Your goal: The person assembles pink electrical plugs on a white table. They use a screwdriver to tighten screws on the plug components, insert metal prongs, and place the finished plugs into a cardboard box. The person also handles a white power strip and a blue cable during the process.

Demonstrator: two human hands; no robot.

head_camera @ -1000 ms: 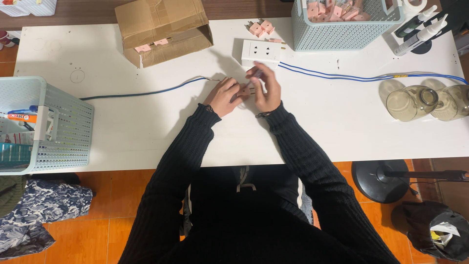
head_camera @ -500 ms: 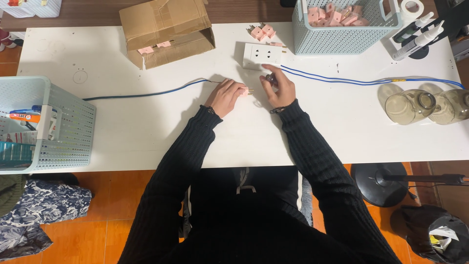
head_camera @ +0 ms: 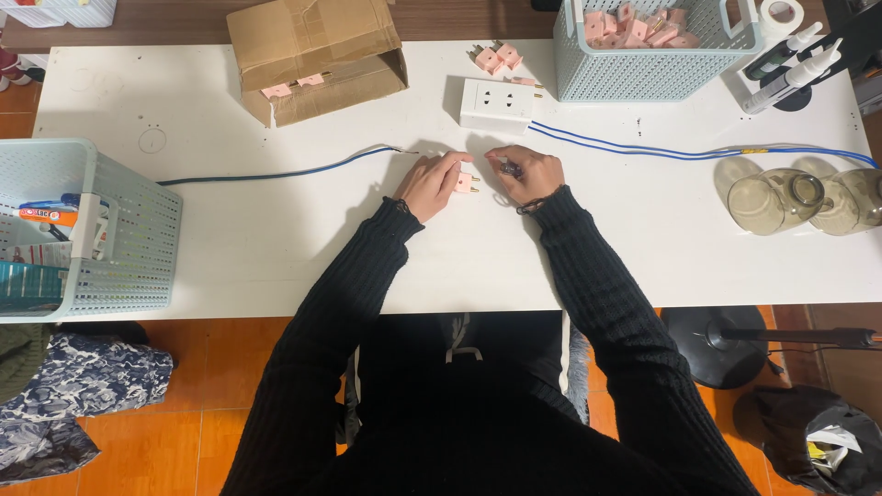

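Note:
My left hand (head_camera: 430, 185) rests on the white table (head_camera: 276, 239) and holds a small pink plug (head_camera: 467, 183) with brass prongs pointing right. Just left of it ends a blue cable (head_camera: 276, 173) with bare wire tips near my left fingers. My right hand (head_camera: 528, 173) is closed around a small dark tool, apparently a screwdriver (head_camera: 507, 166), its tip toward the plug. A white socket block (head_camera: 496, 105) lies just beyond both hands, with a second blue cable (head_camera: 643, 148) running off to the right.
A torn cardboard box (head_camera: 317, 57) sits at the back left. A pale basket of pink plugs (head_camera: 652, 39) stands at the back right, loose pink plugs (head_camera: 496, 58) beside it. Glass jars (head_camera: 799, 200) lie right. Another basket (head_camera: 83, 230) hangs over the left edge.
My hands parted from a joined clasp. The right hand reached toward the socket block, then came back holding the small tool. The left hand now holds the pink plug.

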